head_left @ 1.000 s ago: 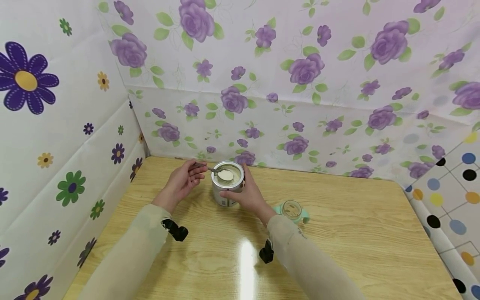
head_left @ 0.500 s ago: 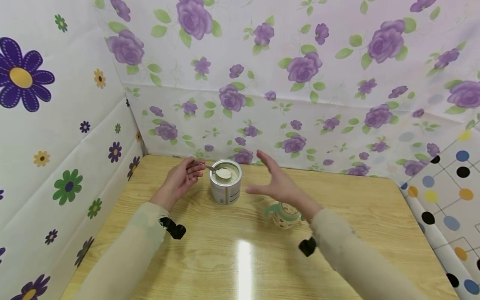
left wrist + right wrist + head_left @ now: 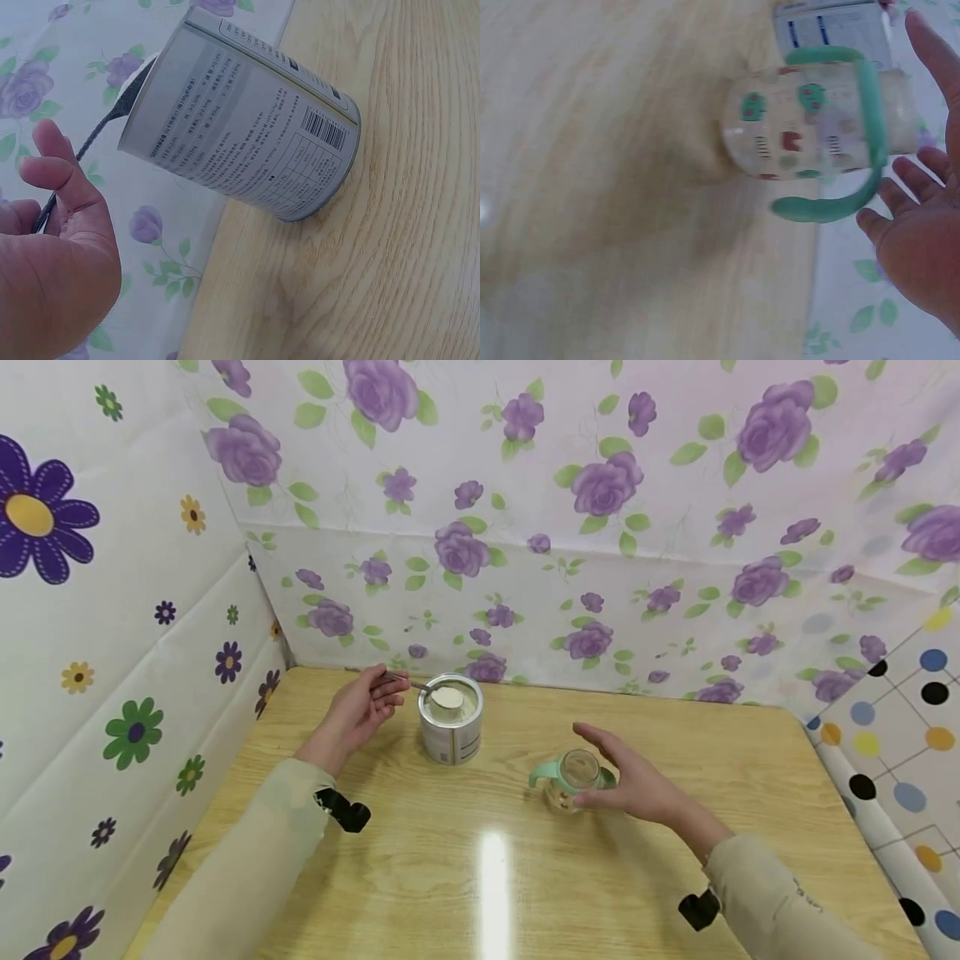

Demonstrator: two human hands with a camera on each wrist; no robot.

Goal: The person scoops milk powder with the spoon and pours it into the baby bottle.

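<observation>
My left hand (image 3: pixel 356 710) pinches the handle of a spoon (image 3: pixel 422 686) whose bowl is heaped with pale powder. That bowl sits at the mouth of an open metal can (image 3: pixel 452 739), which holds more of the powder. From the left wrist view, the can (image 3: pixel 247 120) shows printed text and a barcode, and the spoon's dark handle (image 3: pixel 112 112) crosses its rim. Farther right, my right hand (image 3: pixel 637 785) has thumb and fingers spread on either side of a clear baby bottle (image 3: pixel 562 795) with a green collar and two handles. The right wrist view has the bottle's printed body (image 3: pixel 802 124) before the fingers.
Both containers stand on a wooden table (image 3: pixel 420 860) with a bright reflection at its front. Behind it hangs a purple-flowered cloth (image 3: pixel 525 560). Patterned sheets enclose the left side (image 3: pixel 135 635) and the right side (image 3: pixel 900 735).
My right hand has let go of the can and moved right to the bottle, fingers spread. My left hand still holds the loaded spoon at the can's mouth.
</observation>
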